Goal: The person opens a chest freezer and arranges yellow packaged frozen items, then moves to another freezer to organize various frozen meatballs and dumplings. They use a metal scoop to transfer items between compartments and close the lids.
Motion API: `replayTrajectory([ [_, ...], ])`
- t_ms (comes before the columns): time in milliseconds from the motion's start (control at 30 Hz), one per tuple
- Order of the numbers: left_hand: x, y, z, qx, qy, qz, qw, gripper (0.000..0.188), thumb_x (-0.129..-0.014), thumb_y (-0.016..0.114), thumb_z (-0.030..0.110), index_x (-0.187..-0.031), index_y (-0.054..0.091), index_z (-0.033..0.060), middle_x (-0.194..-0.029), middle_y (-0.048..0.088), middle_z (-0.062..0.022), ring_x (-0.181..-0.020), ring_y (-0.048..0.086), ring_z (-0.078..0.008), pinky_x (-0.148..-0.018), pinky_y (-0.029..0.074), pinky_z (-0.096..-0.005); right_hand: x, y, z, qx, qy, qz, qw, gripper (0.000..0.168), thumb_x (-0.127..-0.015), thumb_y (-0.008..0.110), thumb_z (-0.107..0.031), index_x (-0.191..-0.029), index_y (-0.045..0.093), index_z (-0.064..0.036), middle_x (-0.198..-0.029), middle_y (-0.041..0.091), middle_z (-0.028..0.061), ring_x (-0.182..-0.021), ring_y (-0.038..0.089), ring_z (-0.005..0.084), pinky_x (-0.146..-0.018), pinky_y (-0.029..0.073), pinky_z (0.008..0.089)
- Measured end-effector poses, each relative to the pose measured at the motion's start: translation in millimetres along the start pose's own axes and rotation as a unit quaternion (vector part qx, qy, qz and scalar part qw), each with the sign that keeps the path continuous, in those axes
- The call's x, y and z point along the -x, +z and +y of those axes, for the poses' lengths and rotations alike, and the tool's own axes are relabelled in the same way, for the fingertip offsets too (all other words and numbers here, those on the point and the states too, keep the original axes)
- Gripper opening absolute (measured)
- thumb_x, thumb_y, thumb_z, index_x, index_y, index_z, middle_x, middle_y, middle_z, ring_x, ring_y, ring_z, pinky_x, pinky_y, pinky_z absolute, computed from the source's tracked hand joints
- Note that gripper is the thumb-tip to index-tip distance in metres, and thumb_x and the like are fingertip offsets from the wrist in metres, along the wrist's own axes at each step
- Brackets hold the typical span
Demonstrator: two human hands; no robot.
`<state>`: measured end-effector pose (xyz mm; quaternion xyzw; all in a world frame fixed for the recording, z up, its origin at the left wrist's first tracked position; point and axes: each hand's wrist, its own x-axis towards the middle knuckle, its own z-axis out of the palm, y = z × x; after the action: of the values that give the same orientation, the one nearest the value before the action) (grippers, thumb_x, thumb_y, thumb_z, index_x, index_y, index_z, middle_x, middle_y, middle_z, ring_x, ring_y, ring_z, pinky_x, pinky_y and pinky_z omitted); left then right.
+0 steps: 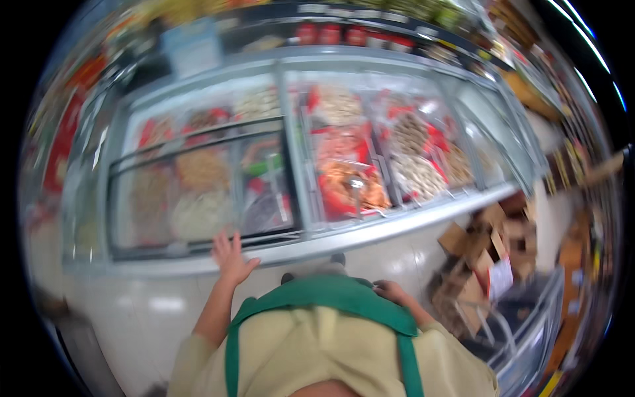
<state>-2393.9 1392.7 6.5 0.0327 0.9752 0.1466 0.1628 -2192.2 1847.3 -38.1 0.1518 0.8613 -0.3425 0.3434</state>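
My left hand (232,260) reaches to the front edge of a chest freezer (377,233), fingers spread and holding nothing. Its fingertips are by the lower frame of a sliding glass lid (203,198); blur hides whether they touch it. My right hand (392,292) hangs low beside my green apron (322,295), its fingers partly hidden. Through the lid, blurred pale food (203,213) shows in compartments. In the uncovered right half lie orange-brown food pieces (337,176) on red wrapping, with a metal scoop or handle (356,186) upright among them. Whitish food pieces (419,176) fill the compartment to their right.
Flattened and torn cardboard boxes (476,268) are heaped to the right, beside a metal-framed cart (526,317). Red-lidded jars (330,34) line a shelf behind the freezer. A pale tiled floor (163,307) lies before me, and a grey object (89,352) stands at the lower left.
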Motion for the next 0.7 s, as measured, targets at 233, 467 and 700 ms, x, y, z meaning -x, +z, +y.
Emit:
replayTrajectory([
  [233, -9.3, -19.1, 6.9, -0.026, -0.026, -0.061, 0.997, 0.115, -0.060, 0.078, 0.052, -0.150, 0.014, 0.0186, -0.154, -0.004, -0.0225, -0.141, -0.007, -0.0447, -0.109, 0.008, -0.0611, -59.1, -61.3, 93.8, -0.043, 0.005, 0.079, 0.996, 0.034, -0.088, 0.060, -0.024, -0.115, 0.062, -0.003, -0.088, 0.070, 0.0141, -0.078, 0.067, 0.0217, -0.073, 0.052, 0.0329],
  [467, -2.0, -26.2, 17.4, 0.020, -0.054, -0.082, 0.995, 0.117, -0.059, 0.080, 0.047, -0.151, 0.012, 0.0227, -0.155, -0.005, -0.0203, -0.143, -0.011, -0.0394, -0.111, 0.004, -0.0569, -158.2, -135.6, 41.2, -0.019, -0.002, 0.026, 0.999, 0.032, -0.088, 0.061, -0.022, -0.113, 0.062, -0.003, -0.087, 0.069, 0.0140, -0.077, 0.067, 0.0216, -0.072, 0.052, 0.0325],
  [700, 0.1, -25.8, 13.8, 0.045, -0.045, -0.052, 0.997, 0.114, -0.057, 0.081, 0.044, -0.150, 0.018, 0.0226, -0.156, -0.002, -0.0199, -0.143, -0.009, -0.0398, -0.111, 0.005, -0.0578, -183.5, -131.3, -60.1, -0.017, -0.067, -0.009, 0.998, 0.029, -0.087, 0.062, -0.020, -0.110, 0.063, -0.002, -0.086, 0.069, 0.0139, -0.076, 0.067, 0.0216, -0.071, 0.052, 0.0321],
])
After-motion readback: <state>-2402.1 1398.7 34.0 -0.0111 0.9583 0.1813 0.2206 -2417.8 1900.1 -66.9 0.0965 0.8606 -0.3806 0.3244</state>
